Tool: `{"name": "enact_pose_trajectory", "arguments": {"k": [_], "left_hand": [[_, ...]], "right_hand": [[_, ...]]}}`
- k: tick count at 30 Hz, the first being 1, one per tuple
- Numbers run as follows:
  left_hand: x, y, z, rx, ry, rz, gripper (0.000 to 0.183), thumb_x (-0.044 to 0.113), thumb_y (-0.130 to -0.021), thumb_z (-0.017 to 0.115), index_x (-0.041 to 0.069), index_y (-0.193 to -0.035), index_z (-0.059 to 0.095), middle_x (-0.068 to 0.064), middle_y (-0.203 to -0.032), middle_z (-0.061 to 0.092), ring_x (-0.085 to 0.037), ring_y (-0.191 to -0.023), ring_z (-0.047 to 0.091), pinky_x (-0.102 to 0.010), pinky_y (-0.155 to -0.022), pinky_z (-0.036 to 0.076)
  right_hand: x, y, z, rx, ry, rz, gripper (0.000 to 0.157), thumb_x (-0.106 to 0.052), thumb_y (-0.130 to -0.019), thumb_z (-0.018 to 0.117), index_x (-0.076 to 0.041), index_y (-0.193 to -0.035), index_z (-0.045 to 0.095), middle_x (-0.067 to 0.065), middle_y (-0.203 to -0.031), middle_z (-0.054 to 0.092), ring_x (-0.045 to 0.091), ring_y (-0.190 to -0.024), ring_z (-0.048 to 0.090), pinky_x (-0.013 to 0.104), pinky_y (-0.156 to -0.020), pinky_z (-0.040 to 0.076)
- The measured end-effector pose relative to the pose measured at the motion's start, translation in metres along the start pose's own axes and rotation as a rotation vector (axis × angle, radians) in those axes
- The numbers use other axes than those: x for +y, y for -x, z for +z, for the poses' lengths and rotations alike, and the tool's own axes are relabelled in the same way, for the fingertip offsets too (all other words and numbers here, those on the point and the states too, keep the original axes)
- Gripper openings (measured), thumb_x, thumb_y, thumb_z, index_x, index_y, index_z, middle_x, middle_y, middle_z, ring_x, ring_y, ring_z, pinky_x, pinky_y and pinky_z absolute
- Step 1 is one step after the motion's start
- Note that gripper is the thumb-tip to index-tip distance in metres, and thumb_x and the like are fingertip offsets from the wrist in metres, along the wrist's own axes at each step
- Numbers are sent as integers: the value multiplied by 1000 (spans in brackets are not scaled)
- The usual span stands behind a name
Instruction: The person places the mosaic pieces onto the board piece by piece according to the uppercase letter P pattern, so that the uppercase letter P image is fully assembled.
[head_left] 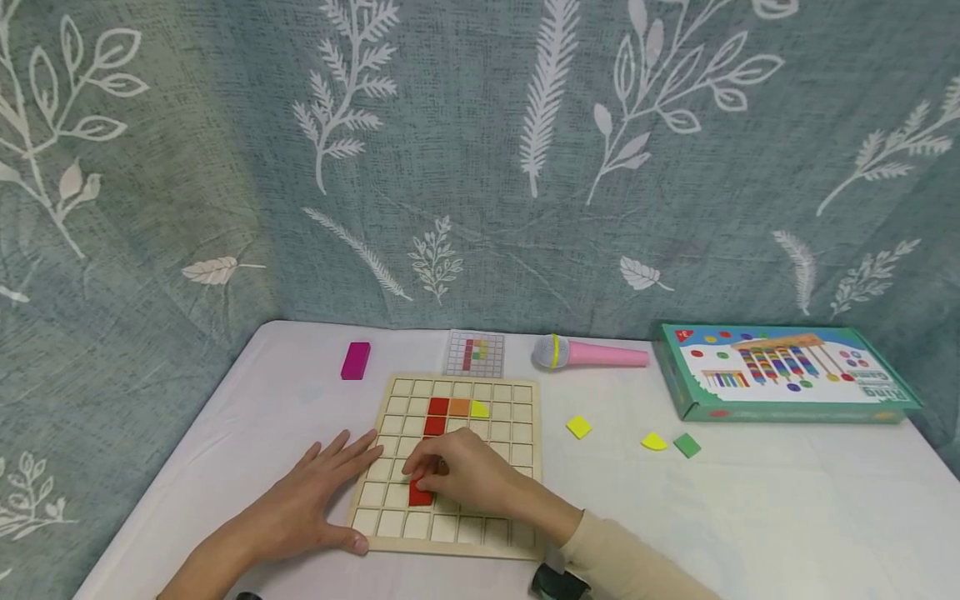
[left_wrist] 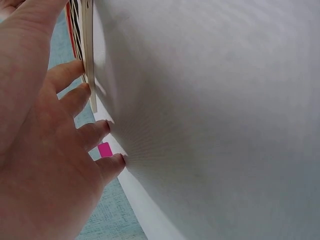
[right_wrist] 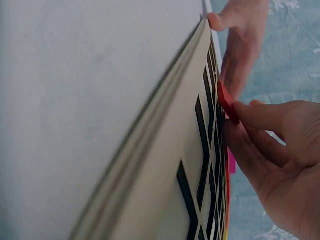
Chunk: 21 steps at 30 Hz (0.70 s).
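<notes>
A square wooden grid board [head_left: 442, 546] lies on the white table. My left hand [head_left: 303, 504] rests at its left side, fingers spread, with fingertips and thumb at the edge. In the left wrist view, two fingertips of that hand [left_wrist: 55, 135] meet the board's side [left_wrist: 90, 55]. Over the lower left cells, my right hand [head_left: 476, 479] pinches a red square tile [head_left: 421, 497] between thumb and fingers. The right wrist view has this red tile [right_wrist: 226, 102] tilted against the grid. Above it on the board sit red tiles [head_left: 437, 417], an orange tile [head_left: 459, 407] and a yellow piece [head_left: 480, 409].
Behind the board lies a pattern card [head_left: 491, 367] with coloured squares. A magenta block [head_left: 356, 361] stands left, a pink microphone [head_left: 607, 353] and a green toy box [head_left: 787, 410] right. Loose pieces, a yellow square [head_left: 579, 427], yellow quarter-round [head_left: 654, 442] and green square [head_left: 687, 446], lie right.
</notes>
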<state>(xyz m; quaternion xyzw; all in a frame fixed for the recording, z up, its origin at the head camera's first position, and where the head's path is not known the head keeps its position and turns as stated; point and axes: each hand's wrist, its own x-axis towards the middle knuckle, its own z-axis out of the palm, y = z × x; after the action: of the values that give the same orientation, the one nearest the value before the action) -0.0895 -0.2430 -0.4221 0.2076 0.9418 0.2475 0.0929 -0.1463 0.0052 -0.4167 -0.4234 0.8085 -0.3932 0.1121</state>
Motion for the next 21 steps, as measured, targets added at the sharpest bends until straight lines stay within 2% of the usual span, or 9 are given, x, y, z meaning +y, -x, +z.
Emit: {"name": "enact_pose_trajectory", "arguments": {"k": [8, 12, 16, 21], "left_hand": [[0, 1, -1, 9, -8, 15, 111, 71, -59, 74, 11, -147, 44, -11, -158, 33, -48, -143, 21, -70, -110, 14], [-1, 1, -1, 13, 0, 25, 110, 71, -60, 74, 11, -147, 45, -11, -157, 33, -49, -143, 21, -71, -109, 14], [-1, 1, -2, 17, 2, 28, 110, 72, -60, 73, 10, -147, 45, -11, -158, 32, -49, -143, 20, -70, -110, 13], [-1, 1, -1, 13, -4, 30, 110, 72, -60, 72, 11, -147, 44, -11, -158, 32, -49, -143, 20, -71, -110, 13]], "right_hand": [[-6, 3, 7, 2, 170, 6, 16, -1, -86, 73, -10, -99, 74, -10, -86, 70, -9, -77, 55, 4, -72, 46], [-8, 3, 7, -12, 214, 1, 18, 0, -86, 73, -12, -100, 74, -11, -88, 70, -8, -80, 56, 4, -74, 46], [-9, 3, 3, -45, 207, 2, 19, -2, -86, 73, -12, -102, 74, -11, -91, 70, -8, -80, 56, 4, -74, 45], [-12, 7, -15, -94, 98, 16, 18, -5, -88, 72, -10, -105, 73, -9, -94, 70, -6, -82, 58, 8, -75, 48]]}}
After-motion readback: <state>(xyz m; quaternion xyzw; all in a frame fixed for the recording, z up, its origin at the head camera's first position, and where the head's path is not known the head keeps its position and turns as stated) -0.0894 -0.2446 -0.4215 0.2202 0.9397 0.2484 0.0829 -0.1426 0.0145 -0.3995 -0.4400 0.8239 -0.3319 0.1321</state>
